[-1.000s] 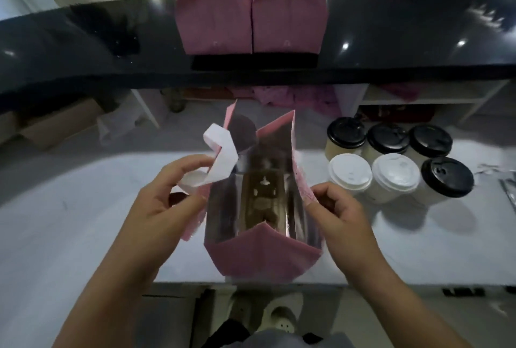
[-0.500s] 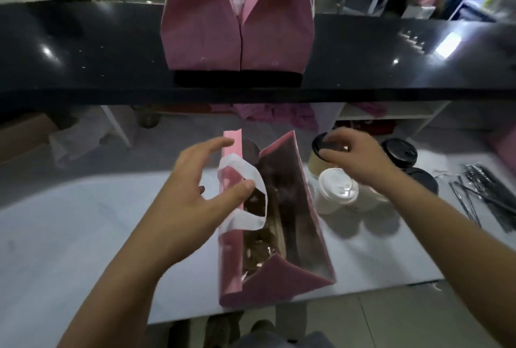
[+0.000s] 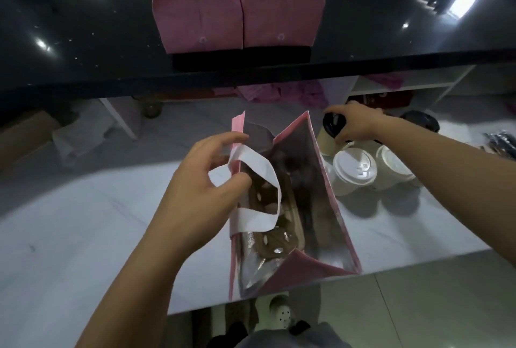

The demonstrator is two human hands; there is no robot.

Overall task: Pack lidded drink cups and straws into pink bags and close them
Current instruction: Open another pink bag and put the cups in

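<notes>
An open pink bag (image 3: 329, 208) with a silver lining stands on the white table (image 3: 69, 230) near its front edge. My left hand (image 3: 201, 191) pinches the bag's left wall at the white handle loop (image 3: 259, 188) and holds the mouth open. Just right of the bag, my right hand (image 3: 354, 124) grips a black-lidded cup (image 3: 332, 129) from above, tilted. Two white-lidded cups (image 3: 353, 171) stand beside it, and another black lid (image 3: 421, 121) shows behind my forearm.
A black counter (image 3: 83, 34) runs across the back, with two closed pink bags (image 3: 237, 4) standing on it. Dark wrapped straws (image 3: 502, 141) lie at the far right edge. Shelves with pink cloth sit under the counter.
My right hand left the bag's right wall, reached to the cups and closed on the black-lidded one, now tilting it. My left hand shifted its hold to the handle side.
</notes>
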